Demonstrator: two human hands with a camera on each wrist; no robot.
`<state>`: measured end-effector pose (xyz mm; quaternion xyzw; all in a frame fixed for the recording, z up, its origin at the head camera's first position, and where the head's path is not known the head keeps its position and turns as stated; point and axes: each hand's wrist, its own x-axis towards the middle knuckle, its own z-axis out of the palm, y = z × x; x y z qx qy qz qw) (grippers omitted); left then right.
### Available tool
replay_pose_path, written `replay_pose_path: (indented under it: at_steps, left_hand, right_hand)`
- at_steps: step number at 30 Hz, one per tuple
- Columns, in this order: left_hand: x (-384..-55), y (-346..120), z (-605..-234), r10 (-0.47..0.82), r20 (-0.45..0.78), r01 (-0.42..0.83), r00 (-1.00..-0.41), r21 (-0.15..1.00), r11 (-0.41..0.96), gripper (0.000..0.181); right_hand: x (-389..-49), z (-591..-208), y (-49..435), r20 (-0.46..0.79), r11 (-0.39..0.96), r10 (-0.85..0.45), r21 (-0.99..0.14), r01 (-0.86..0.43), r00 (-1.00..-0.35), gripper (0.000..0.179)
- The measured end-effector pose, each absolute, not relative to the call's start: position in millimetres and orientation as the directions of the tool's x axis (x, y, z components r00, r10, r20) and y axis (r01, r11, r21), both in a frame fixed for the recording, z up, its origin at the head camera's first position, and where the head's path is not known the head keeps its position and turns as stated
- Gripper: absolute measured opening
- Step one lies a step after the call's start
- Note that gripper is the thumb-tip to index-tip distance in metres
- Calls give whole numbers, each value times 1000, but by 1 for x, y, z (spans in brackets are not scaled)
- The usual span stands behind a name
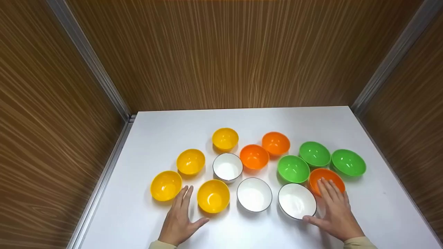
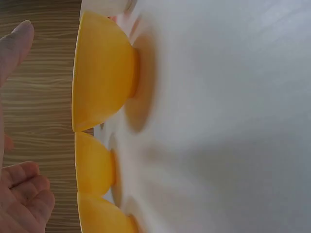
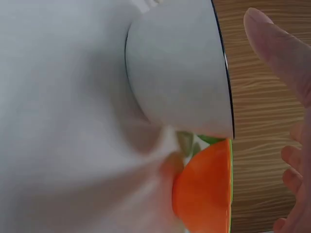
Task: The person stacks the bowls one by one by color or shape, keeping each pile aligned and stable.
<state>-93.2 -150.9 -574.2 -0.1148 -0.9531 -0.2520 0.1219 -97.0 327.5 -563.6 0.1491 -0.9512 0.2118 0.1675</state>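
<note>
thirteen upright bowls point(image 1: 213, 196), left hand point(image 1: 180, 220) and right hand point(image 1: 335, 215) near, thumbs point(image 1: 199, 223) spread from fingers point(image 1: 188, 199)

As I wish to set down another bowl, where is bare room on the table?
The white table is bare at far left, between yellow bowls and back panel, and right of the right hand. Crowded: green bowls beside the orange bowl near it.

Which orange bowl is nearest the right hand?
The frontmost orange bowl, partly hidden by the right hand in the head view; the others sit farther back.
</note>
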Motion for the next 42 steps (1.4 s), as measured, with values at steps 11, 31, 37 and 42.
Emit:
replay_pose_path:
  at_steps: [11,31,37,42]
  left_hand:
    - [-103,-129,-591,121,176,201,-977,561,803,113]
    - [-119,-124,-605,-7,-117,-96,-993,784,613,105]
    - [-121,-125,-606,3,-144,-113,-990,789,604,74]
    - [-120,-127,-605,13,-127,-91,-992,779,621,63]
  right_hand:
    - [-108,-552,297,375,832,-301,-346,-434,-877,121]
    - [-88,-570,134,213,245,-626,-859,-449,-750,63]
    - [-98,-587,109,-178,379,-553,-924,-55,-814,86]
    - [-107,-597,93,-252,389,-465,-919,60,-848,99]
